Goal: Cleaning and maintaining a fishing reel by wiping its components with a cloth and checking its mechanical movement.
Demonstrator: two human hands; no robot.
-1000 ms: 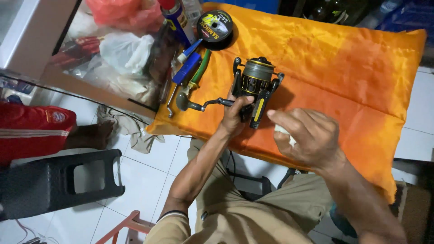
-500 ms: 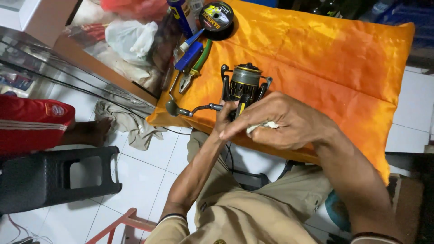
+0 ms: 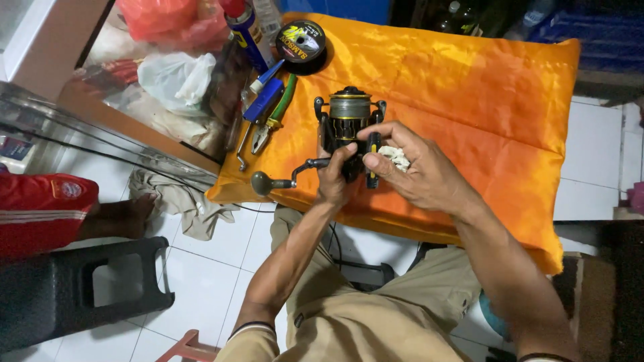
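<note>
Left hand point(image 3: 333, 182) and right hand point(image 3: 417, 171) together, fingers curled, forearms converging.

A glossy black and gold metal fishing reel point(image 3: 349, 127) sits on a shiny orange cloth point(image 3: 483, 100) with a satin sheen and soft creases. Beside it lie steel pliers point(image 3: 268, 124) with green and blue plastic grips, a black plastic line spool point(image 3: 302, 43), and thin, crinkled plastic bags point(image 3: 178, 77). The floor point(image 3: 221, 258) is smooth, glazed white tile.
</note>
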